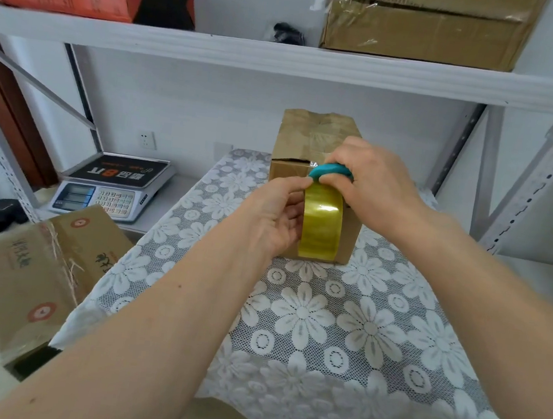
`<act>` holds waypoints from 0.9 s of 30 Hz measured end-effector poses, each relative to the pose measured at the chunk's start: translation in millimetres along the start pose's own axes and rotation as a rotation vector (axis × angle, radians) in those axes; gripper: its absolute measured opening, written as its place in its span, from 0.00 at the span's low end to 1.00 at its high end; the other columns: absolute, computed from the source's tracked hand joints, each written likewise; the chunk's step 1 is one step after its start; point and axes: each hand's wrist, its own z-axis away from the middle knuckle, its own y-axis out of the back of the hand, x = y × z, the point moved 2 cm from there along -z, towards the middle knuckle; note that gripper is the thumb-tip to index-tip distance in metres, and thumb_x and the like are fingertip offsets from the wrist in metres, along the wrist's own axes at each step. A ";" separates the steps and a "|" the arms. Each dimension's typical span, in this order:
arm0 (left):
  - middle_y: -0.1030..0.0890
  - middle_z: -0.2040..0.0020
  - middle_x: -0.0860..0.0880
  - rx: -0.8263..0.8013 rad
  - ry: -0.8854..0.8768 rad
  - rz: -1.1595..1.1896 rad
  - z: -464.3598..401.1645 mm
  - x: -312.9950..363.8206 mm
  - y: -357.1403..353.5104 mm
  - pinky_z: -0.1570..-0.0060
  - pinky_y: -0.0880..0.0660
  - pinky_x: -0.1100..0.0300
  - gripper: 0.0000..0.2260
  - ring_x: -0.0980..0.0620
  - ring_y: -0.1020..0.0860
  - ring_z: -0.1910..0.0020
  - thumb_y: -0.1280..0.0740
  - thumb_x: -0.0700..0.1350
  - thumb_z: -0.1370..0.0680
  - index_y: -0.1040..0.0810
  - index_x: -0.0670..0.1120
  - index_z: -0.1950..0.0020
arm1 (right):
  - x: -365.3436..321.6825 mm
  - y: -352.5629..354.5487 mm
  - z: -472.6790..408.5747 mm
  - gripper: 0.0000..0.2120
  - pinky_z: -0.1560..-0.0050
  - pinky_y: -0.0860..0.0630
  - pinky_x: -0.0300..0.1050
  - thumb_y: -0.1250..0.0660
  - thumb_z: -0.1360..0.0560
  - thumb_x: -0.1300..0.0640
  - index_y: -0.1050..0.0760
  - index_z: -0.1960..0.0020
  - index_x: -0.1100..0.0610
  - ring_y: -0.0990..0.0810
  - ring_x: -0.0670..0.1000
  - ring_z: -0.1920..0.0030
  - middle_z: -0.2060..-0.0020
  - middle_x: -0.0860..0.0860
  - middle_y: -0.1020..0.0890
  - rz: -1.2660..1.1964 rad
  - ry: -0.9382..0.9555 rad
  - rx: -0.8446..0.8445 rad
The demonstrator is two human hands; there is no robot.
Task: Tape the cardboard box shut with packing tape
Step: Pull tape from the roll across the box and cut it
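While the brown cardboard box (pixel 316 179) stood toward the lace-covered surface's (pixel 339 337) far edge, long axis running away, open cloth lay nearer. Left hand (pixel 276 216) pressed yellow tape strip (pixel 320 228) running vertically down its near face; right hand (pixel 371 182) gripped the teal tape dispenser (pixel 329 173).

Both arms reach forward; left hand (pixel 276 214) and right hand (pixel 373 182) have curled fingers.

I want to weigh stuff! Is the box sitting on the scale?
No, the cardboard box stands on the flowery tablecloth, while the scale sits apart on a lower shelf to the left.
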 end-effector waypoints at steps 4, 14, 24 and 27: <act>0.20 0.57 0.44 -0.034 -0.033 0.009 -0.9 0.1 2.3 0.62 0.21 0.59 0.11 0.50 0.21 0.59 0.34 0.42 0.25 0.23 0.39 0.44 | -1.1 -0.5 -2.6 0.10 0.58 0.32 0.45 0.36 0.24 0.53 0.20 0.48 0.58 0.26 0.50 0.56 0.56 0.51 0.23 0.040 0.015 -0.019; 0.20 0.59 0.44 -0.080 -0.128 0.046 1.4 -0.1 6.0 0.66 0.20 0.62 0.07 0.51 0.22 0.61 0.32 0.34 0.27 0.24 0.40 0.50 | -0.8 -0.9 -4.5 0.10 0.59 0.37 0.43 0.36 0.24 0.54 0.20 0.47 0.56 0.30 0.47 0.58 0.58 0.47 0.27 0.034 0.035 -0.038; 0.20 0.62 0.45 0.007 -0.134 0.001 0.8 -0.6 5.0 0.71 0.22 0.63 0.05 0.53 0.23 0.66 0.30 0.35 0.28 0.24 0.41 0.55 | -1.7 1.8 -3.4 0.09 0.60 0.34 0.44 0.35 0.24 0.54 0.19 0.49 0.57 0.28 0.48 0.58 0.57 0.51 0.22 0.008 0.047 -0.040; 0.20 0.60 0.44 0.015 -0.139 -0.013 0.1 -1.1 4.1 0.72 0.22 0.64 0.05 0.52 0.22 0.65 0.30 0.35 0.28 0.23 0.41 0.54 | -3.2 1.6 -4.4 0.09 0.59 0.36 0.43 0.35 0.24 0.54 0.19 0.49 0.57 0.29 0.48 0.58 0.57 0.50 0.24 0.044 0.055 -0.050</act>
